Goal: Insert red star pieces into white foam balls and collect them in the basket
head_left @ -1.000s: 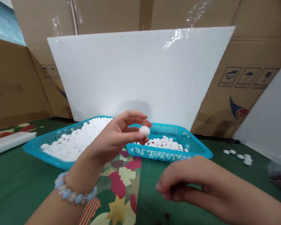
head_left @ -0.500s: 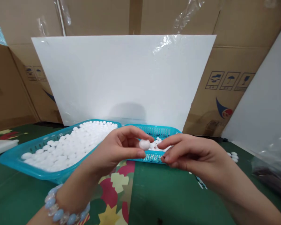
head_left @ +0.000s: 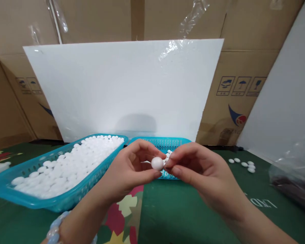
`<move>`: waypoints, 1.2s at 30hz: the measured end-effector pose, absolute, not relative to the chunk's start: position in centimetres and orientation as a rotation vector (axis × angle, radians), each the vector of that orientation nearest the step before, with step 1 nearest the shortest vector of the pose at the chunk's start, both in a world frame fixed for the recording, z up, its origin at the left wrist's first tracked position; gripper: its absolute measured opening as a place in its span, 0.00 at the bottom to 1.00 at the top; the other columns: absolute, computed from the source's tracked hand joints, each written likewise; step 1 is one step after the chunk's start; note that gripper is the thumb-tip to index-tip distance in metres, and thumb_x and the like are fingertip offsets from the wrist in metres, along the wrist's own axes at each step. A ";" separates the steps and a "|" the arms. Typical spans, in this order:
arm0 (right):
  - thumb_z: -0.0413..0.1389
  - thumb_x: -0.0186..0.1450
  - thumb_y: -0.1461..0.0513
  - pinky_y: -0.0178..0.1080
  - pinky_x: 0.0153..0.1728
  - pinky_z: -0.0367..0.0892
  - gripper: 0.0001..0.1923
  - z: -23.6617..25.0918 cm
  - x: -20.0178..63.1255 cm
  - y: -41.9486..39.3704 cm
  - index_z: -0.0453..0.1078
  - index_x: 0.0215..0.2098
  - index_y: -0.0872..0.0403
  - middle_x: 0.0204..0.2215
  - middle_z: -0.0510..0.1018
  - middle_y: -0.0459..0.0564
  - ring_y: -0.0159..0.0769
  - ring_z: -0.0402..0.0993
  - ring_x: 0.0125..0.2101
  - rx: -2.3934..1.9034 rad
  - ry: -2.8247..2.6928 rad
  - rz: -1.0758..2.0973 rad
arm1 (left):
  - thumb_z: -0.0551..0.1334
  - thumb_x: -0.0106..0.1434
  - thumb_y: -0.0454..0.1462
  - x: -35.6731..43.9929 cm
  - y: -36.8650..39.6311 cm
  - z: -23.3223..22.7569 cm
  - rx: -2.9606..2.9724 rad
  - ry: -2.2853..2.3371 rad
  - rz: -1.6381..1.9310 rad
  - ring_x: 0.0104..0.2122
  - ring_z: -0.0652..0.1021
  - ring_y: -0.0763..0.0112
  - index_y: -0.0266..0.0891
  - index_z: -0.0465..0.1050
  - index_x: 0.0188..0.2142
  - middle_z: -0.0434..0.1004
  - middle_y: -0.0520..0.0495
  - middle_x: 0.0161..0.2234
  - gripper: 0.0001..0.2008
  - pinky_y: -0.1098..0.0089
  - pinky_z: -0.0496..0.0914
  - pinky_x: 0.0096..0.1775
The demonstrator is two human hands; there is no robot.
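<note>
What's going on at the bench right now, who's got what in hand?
A person holds one small white bead pinched between the fingertips of the left hand and the right hand, above a green table. To the left sits a blue basket heaped with the same white beads; a second blue basket, holding only a few, sits behind the hands. A handful of loose beads lies on the table at right.

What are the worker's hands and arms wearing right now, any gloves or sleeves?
Both hands are bare, no gloves. The left hand has a bracelet of pale blue and clear rounded beads at the wrist. The right hand shows no jewellery, and no sleeve is visible on either forearm.
</note>
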State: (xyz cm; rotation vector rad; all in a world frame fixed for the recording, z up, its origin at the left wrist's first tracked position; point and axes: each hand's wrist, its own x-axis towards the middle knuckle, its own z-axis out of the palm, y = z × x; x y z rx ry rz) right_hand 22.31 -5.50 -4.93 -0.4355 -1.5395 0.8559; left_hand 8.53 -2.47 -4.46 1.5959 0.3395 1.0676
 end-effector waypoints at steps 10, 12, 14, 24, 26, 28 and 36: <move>0.51 0.48 0.72 0.26 0.25 0.65 0.10 -5.4 22.3 -5.1 0.64 0.22 0.52 0.20 0.70 0.40 0.24 0.67 0.24 -0.420 -1.464 0.852 | 0.57 0.43 0.22 8.5 -2.4 -4.4 1.775 0.322 1.188 0.27 0.69 0.81 0.42 0.68 0.23 0.68 0.55 0.26 0.13 0.83 0.66 0.28; 0.51 0.49 0.72 0.27 0.25 0.66 0.09 -5.4 22.2 -5.1 0.64 0.22 0.52 0.20 0.70 0.40 0.25 0.67 0.24 -0.444 -1.476 0.832 | 0.57 0.43 0.22 8.5 -2.5 -4.5 1.794 0.322 1.198 0.27 0.69 0.81 0.41 0.68 0.23 0.68 0.54 0.26 0.13 0.83 0.66 0.28; 0.51 0.49 0.72 0.27 0.24 0.66 0.09 -5.4 22.2 -5.1 0.63 0.22 0.52 0.20 0.69 0.41 0.25 0.67 0.23 -0.458 -1.483 0.816 | 0.57 0.43 0.22 8.5 -2.5 -4.5 1.808 0.320 1.210 0.27 0.69 0.80 0.41 0.68 0.23 0.69 0.54 0.26 0.13 0.82 0.67 0.28; 0.51 0.49 0.73 0.23 0.25 0.64 0.10 -5.3 22.1 -5.4 0.64 0.22 0.52 0.20 0.69 0.39 0.22 0.67 0.23 -0.444 -1.472 0.836 | 0.57 0.43 0.22 8.6 -2.5 -4.3 1.877 0.329 1.232 0.27 0.70 0.80 0.42 0.68 0.23 0.69 0.54 0.26 0.14 0.83 0.67 0.28; 0.51 0.48 0.73 0.24 0.24 0.64 0.10 -5.4 22.2 -5.4 0.64 0.22 0.52 0.19 0.69 0.40 0.23 0.67 0.23 -0.455 -1.477 0.820 | 0.57 0.43 0.22 8.7 -2.5 -4.3 1.889 0.325 1.234 0.26 0.70 0.80 0.42 0.68 0.24 0.69 0.54 0.26 0.14 0.82 0.67 0.27; 0.51 0.48 0.73 0.25 0.24 0.65 0.10 -5.4 22.2 -5.6 0.64 0.22 0.52 0.19 0.69 0.40 0.24 0.67 0.23 -0.461 -1.477 0.805 | 0.57 0.43 0.22 8.7 -2.6 -4.2 1.889 0.320 1.237 0.27 0.70 0.79 0.42 0.68 0.24 0.69 0.54 0.26 0.14 0.82 0.67 0.27; 0.51 0.48 0.74 0.22 0.24 0.64 0.12 -5.2 22.0 -5.7 0.65 0.22 0.51 0.19 0.70 0.39 0.22 0.67 0.23 -0.449 -1.454 0.811 | 0.57 0.44 0.23 8.5 -2.9 -4.2 1.945 0.315 1.247 0.27 0.70 0.80 0.41 0.67 0.24 0.67 0.53 0.27 0.12 0.82 0.66 0.27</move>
